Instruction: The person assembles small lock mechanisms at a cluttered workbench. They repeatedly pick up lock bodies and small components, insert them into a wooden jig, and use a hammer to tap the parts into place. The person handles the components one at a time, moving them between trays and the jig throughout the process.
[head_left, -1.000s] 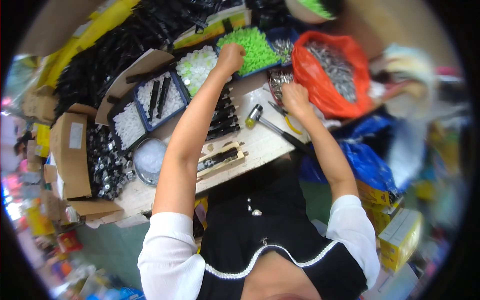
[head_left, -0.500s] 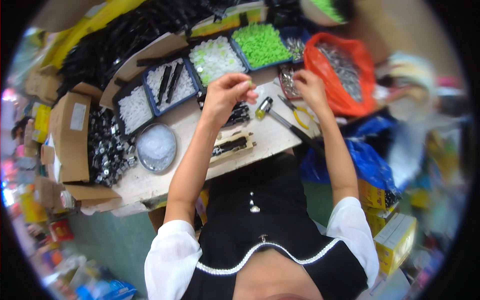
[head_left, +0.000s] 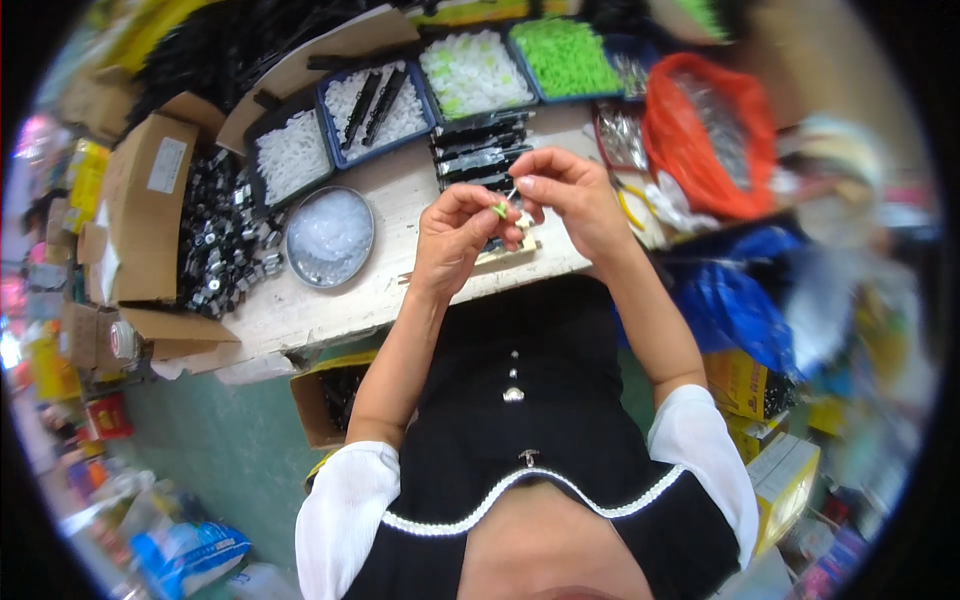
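While fingers pinch green piece

Left hand and right hand raised together — fingertips pinched, nearly touching.

Pale worktop, cluttered. Round metal dish of clear bits sits left of centre. Far side, left to right: two blue trays of white parts (black sticks on the second), tray of whitish pieces, tray of green pieces. Row of black parts sits just nearer than the whitish tray. Right end: small tray of metal parts, then an orange bag of metal pieces. Left edge: heap of black-and-silver parts against an open cardboard box.
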